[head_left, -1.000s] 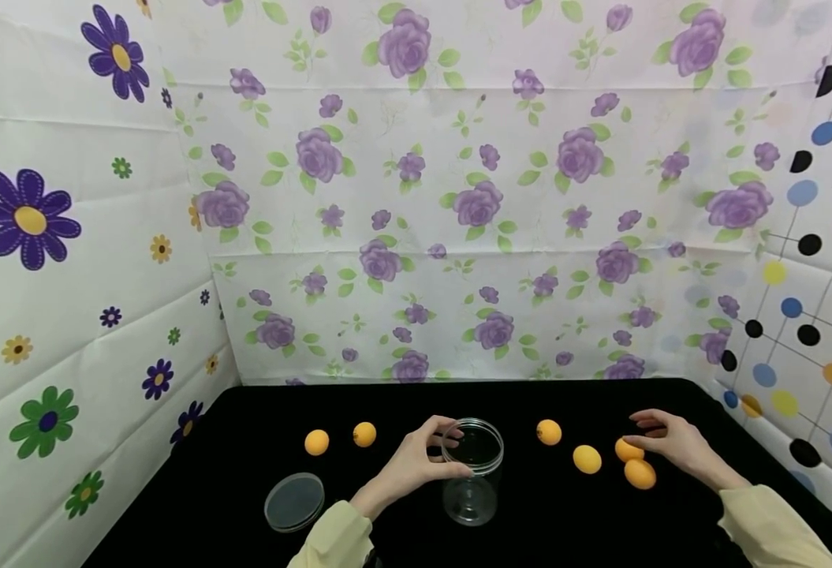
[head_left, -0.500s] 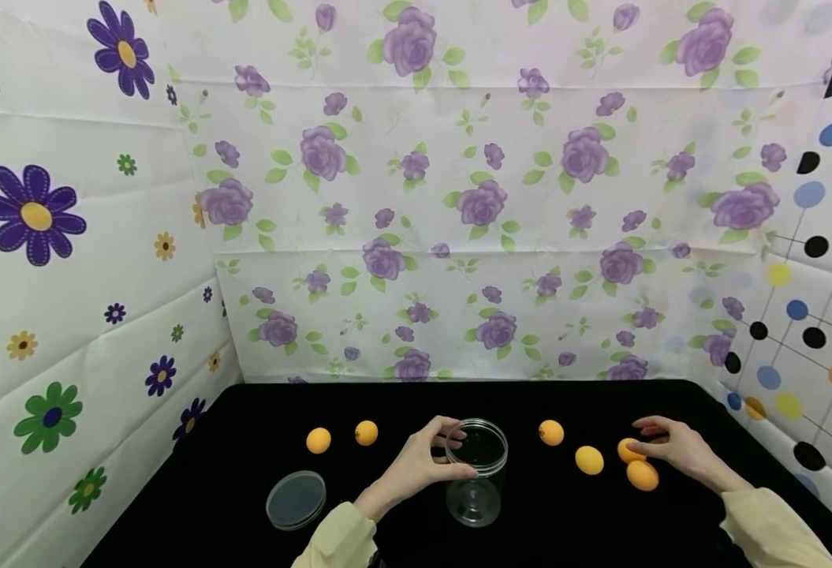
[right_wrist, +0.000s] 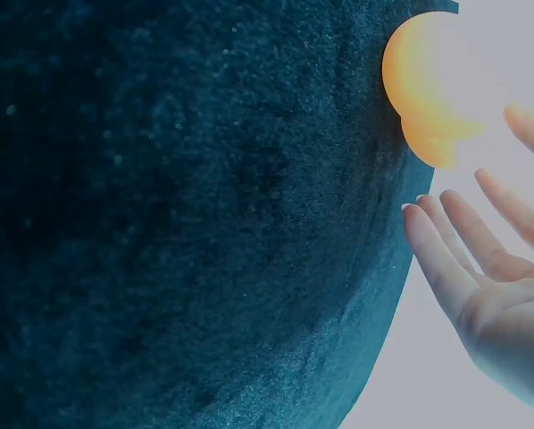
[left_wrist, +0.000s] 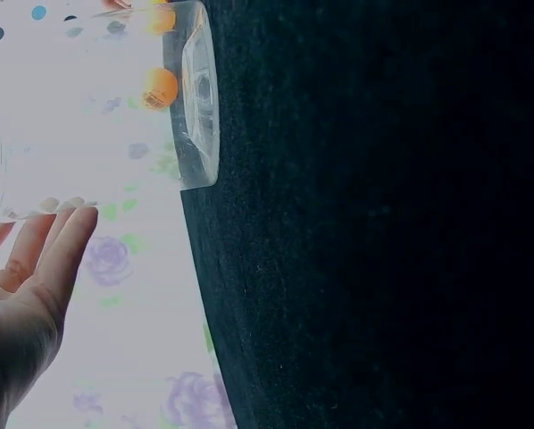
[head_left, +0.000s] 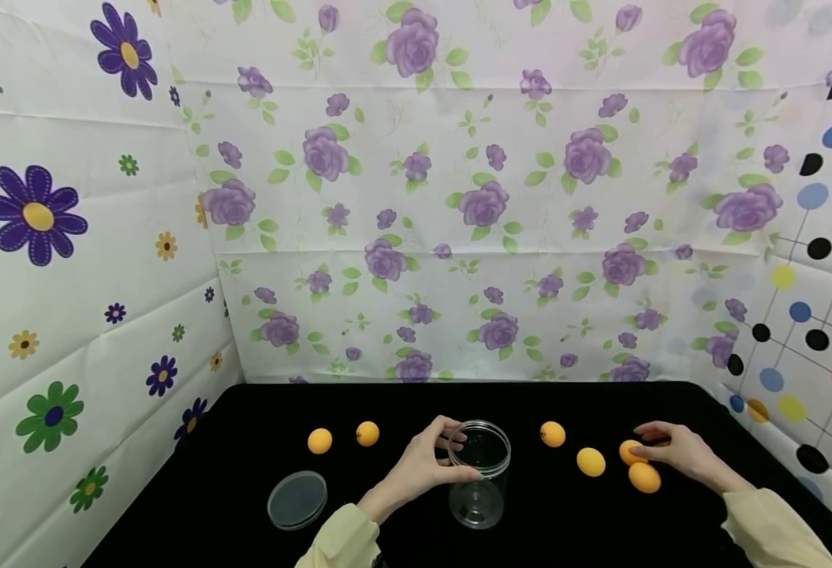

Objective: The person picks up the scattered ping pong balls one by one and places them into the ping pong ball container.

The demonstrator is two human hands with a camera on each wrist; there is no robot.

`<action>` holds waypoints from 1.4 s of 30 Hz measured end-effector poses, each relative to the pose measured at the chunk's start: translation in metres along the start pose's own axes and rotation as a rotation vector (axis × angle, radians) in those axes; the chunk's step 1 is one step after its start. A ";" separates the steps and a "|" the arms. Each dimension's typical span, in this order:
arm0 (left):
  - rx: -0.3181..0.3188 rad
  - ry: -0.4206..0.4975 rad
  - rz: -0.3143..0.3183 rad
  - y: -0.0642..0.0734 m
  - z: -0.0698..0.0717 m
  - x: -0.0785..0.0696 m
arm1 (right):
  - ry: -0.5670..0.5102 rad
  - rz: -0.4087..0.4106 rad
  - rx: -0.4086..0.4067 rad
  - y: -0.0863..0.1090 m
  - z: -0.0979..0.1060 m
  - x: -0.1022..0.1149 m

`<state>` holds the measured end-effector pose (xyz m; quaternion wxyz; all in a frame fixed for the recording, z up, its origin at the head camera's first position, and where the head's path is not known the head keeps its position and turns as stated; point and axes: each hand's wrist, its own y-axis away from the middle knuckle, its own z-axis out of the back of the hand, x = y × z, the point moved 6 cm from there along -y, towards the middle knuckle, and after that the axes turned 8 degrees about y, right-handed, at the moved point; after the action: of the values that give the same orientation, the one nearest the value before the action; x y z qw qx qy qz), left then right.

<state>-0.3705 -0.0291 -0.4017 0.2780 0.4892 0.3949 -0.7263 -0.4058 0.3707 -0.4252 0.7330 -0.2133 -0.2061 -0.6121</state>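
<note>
A clear, lidless jar (head_left: 478, 501) stands upright on the black table. My left hand (head_left: 426, 461) grips it near the rim, thumb in front and fingers behind; in the left wrist view those fingers (left_wrist: 66, 255) lie against its side. Over at the right, my right hand (head_left: 674, 448) hovers at an orange table tennis ball (head_left: 631, 452), thumb overlapping it. A second orange ball (head_left: 645, 478) sits just in front of that one. In the right wrist view the right hand (right_wrist: 508, 286) has its fingers spread and relaxed, beside the overlapping balls (right_wrist: 428, 71).
Between jar and right hand lie a yellower ball (head_left: 591, 462) and an orange ball (head_left: 553, 434) with a dark print. Left of the jar are two more orange balls (head_left: 319, 441) and a round clear lid (head_left: 298, 500). Patterned cloth walls (head_left: 387, 315) enclose the table.
My right hand has come down slightly, its thumb now across the farther ball. The left hand stays on the jar. The head view has shifted a little.
</note>
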 end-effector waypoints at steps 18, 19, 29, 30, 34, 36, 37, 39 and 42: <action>-0.005 -0.013 0.010 0.000 0.000 0.001 | -0.038 0.008 0.041 -0.003 -0.007 -0.002; -0.006 -0.009 0.012 0.000 0.000 0.001 | -0.042 0.009 0.047 -0.003 -0.008 -0.002; -0.017 -0.016 0.015 0.001 0.000 0.001 | -0.069 0.005 0.072 -0.005 -0.011 -0.004; -0.019 -0.017 0.015 0.001 0.000 0.000 | -0.066 0.006 0.070 -0.005 -0.011 -0.004; -0.024 -0.016 0.020 0.002 -0.001 -0.001 | -0.071 0.013 0.068 -0.005 -0.012 -0.003; -0.025 -0.015 0.022 0.002 -0.001 -0.002 | -0.074 0.016 0.067 -0.004 -0.012 -0.004; -0.024 -0.014 0.021 0.002 -0.001 -0.002 | -0.076 0.017 0.069 -0.004 -0.012 -0.003; -0.022 -0.013 0.019 0.002 -0.001 -0.003 | -0.076 0.017 0.069 -0.004 -0.011 -0.003; -0.019 -0.013 0.017 0.002 -0.001 -0.004 | -0.071 0.016 0.060 -0.004 -0.011 -0.003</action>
<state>-0.3667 -0.0291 -0.3995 0.2914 0.4851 0.3957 -0.7233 -0.4099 0.3661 -0.4353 0.7363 -0.2142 -0.2485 -0.5918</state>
